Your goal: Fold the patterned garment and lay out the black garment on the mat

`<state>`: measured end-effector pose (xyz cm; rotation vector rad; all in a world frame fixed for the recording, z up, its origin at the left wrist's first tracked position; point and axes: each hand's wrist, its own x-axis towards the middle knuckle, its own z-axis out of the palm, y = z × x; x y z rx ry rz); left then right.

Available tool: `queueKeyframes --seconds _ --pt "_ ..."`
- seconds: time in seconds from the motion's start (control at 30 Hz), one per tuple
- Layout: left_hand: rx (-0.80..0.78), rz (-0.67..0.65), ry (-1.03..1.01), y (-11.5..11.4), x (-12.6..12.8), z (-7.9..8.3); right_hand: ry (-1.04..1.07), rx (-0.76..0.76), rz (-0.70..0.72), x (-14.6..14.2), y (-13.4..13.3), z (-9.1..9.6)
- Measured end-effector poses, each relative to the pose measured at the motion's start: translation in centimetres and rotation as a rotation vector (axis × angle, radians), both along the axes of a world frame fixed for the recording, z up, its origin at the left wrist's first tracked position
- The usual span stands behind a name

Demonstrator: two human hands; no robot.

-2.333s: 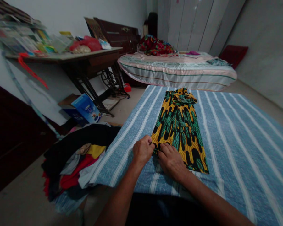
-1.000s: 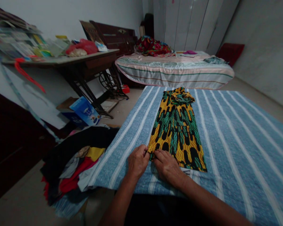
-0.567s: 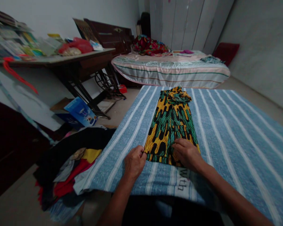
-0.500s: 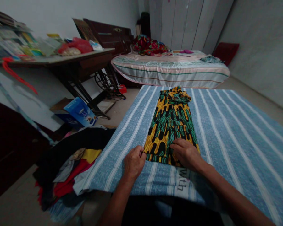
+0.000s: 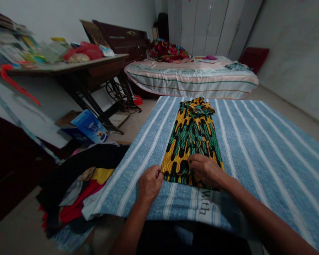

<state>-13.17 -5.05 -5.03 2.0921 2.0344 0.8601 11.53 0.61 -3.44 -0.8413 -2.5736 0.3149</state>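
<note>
A long, narrow patterned cloth point(image 5: 192, 136) in yellow, green and black lies lengthwise on a blue striped sheet point(image 5: 255, 152). Its far end is bunched into a small heap. My left hand point(image 5: 148, 183) pinches the near left corner of the cloth with closed fingers. My right hand point(image 5: 206, 170) rests on top of the cloth's near end, fingers curled and pressing it down.
A pile of mixed clothes point(image 5: 79, 180) lies on the floor at the left of the sheet. A blue box point(image 5: 89, 125) leans under a treadle sewing table point(image 5: 77, 71) loaded with clutter. A striped mattress point(image 5: 191, 78) with a red bundle sits beyond the sheet.
My right hand moved from the cloth's near left corner rightward onto the middle of its near end. The left hand kept its pinch on the corner.
</note>
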Motion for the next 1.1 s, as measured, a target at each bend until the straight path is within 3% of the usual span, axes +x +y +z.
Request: queueKeyframes --seconds 0.53,0.8,1.1 --pt "0.152 -0.225 0.01 -0.5 -0.9 -0.5 0.032 -0.037 -0.032 0.8 -1.0 -1.6" --pt "0.159 -0.236 0.021 -0.4 -1.3 -0.2 0.014 0.021 -0.112 0.4 -2.3 -1.3" --pt "0.176 -0.229 0.04 -0.4 -1.4 -0.4 0.02 0.017 -0.095 -0.1 -3.5 -2.2"
